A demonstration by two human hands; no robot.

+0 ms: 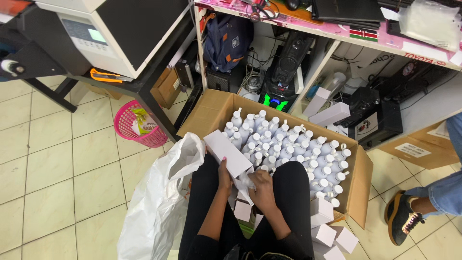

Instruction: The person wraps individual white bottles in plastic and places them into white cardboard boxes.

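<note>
1. My left hand (224, 174) had its grip closed around a long white carton (227, 153), held above my lap.
2. My right hand (262, 188) gripped a white bottle (247, 180) at the carton's open end.
3. A cardboard box (362, 179) of white bottles stood just ahead.

Pink basket (139, 130) on tile floor w/ white plastic bag (159, 202) near; backpack (227, 41) under desk; speaker (284, 72) beside.

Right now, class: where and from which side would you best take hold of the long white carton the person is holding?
Grip the white carton across its narrow long faces near the lower end, where the left hand already clasps it. Come from below on the lap side: it slants up-left, and bottles crowd its far side.
</note>
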